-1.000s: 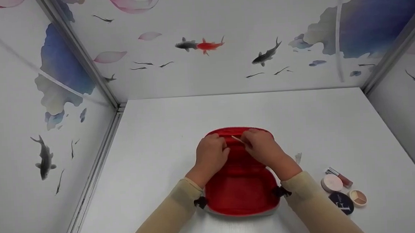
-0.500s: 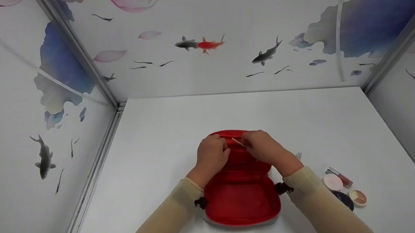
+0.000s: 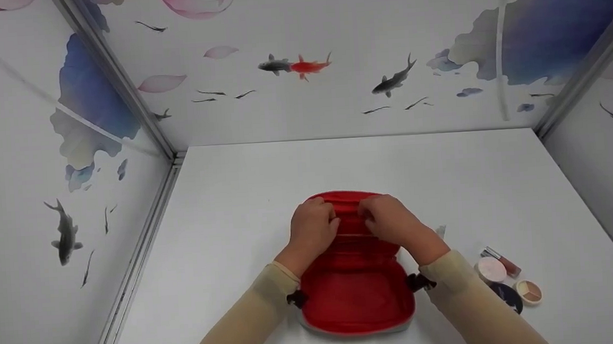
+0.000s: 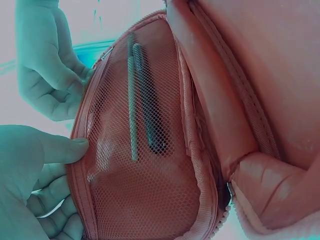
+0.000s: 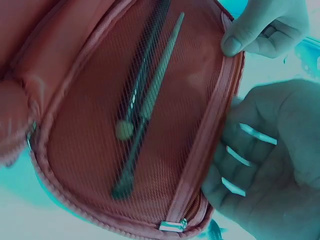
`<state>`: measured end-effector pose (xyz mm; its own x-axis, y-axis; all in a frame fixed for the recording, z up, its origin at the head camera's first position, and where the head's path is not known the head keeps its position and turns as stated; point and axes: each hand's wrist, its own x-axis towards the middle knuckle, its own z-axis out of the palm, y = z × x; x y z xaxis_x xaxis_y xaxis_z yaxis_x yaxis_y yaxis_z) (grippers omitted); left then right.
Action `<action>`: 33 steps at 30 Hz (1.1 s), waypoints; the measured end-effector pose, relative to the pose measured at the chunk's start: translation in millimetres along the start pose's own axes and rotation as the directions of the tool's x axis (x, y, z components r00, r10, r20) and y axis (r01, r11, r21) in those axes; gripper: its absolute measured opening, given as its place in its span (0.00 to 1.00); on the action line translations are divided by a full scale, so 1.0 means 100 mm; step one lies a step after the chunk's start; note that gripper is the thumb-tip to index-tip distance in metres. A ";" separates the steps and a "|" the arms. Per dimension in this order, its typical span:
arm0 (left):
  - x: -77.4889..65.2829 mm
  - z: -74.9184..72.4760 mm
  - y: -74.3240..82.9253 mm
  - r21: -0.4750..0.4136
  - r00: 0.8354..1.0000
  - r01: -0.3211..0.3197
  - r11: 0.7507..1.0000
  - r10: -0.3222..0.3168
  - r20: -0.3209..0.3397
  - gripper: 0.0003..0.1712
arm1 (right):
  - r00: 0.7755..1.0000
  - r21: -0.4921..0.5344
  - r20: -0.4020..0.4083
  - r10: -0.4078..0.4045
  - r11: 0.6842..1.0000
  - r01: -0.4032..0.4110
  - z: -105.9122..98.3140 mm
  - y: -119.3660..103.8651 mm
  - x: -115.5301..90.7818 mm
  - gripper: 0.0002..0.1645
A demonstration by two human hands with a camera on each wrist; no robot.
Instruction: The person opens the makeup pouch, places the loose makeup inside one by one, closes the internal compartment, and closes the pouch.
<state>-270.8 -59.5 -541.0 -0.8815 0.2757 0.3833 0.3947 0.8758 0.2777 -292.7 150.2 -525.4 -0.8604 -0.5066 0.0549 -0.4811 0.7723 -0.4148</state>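
A red cosmetic bag point(image 3: 357, 302) lies unfolded on the white table, its lid tipped up at the far side. My left hand point(image 3: 312, 227) pinches the zipped edge of the lid's mesh pocket point(image 4: 165, 190), thumb on the front. Farther right along that same edge, my right hand point(image 3: 392, 220) grips with curled fingers, partly behind the lid. Two slim makeup brushes show through the mesh: a pale-handled brush point(image 5: 162, 70) with a dark head, and a dark-handled brush point(image 5: 135, 95) with a pale tip. The pocket's zip pull point(image 5: 173, 226) sits at its corner.
To the right lie a lip gloss tube point(image 3: 503, 262), a pale pink round compact point(image 3: 491, 270), a dark round case point(image 3: 507, 297) partly behind the sleeve, and a small concealer pot point(image 3: 529, 292). A small translucent piece point(image 3: 441, 232) is beside the right wrist. Patterned panels surround the table.
The pale-handled brush has left my right hand's fingers and is inside the mesh pocket. The bag's base has shifted toward me. My left hand holds nearly the same place.
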 end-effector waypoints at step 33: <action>0.34 0.09 -0.01 0.062 0.993 0.009 0.998 -0.017 0.119 0.08 | 0.966 0.007 -0.224 0.131 0.991 -0.133 0.13 0.33 -0.03 0.06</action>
<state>-303.2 -47.8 -536.3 -0.9127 0.3063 0.2706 0.3695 0.9013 0.2261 -303.5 172.3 -550.8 -0.9317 -0.3021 0.2016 -0.3611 0.8303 -0.4245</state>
